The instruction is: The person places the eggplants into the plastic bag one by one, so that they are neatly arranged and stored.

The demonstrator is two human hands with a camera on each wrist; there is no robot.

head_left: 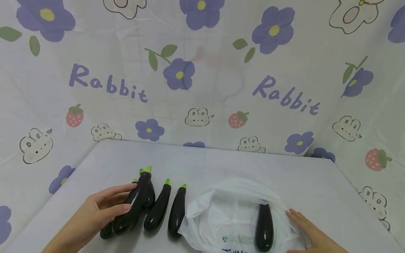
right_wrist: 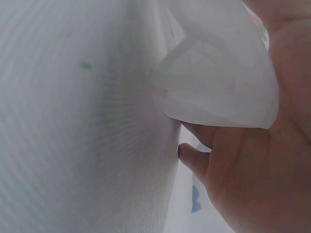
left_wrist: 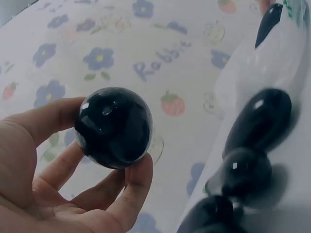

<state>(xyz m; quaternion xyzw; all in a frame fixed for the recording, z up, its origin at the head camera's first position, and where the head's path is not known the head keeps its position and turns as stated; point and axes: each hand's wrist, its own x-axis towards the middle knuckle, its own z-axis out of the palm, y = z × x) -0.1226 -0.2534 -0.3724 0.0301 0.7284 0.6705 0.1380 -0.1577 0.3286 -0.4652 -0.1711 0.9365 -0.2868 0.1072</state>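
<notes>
My left hand [head_left: 95, 211] grips a dark, glossy eggplant [head_left: 129, 211] with a green stem end, thumb on one side and fingers on the other. In the left wrist view the round bottom of this eggplant [left_wrist: 114, 127] faces the camera. A white plastic bag [head_left: 202, 207] lies with its mouth wide, and one eggplant [head_left: 264, 228] rests inside at its right. My right hand [head_left: 311, 232] touches the bag's right side with its fingers extended. The right wrist view has the bag's thin film [right_wrist: 218, 82] against the palm, hiding part of the fingers.
Two eggplants lie between the left hand and the bag, a left one [head_left: 158, 207] and a right one [head_left: 177, 211] beside the bag's edge. Others show partly behind and below the held one. A patterned cloth [head_left: 221, 98] hangs behind the white table [head_left: 190, 158].
</notes>
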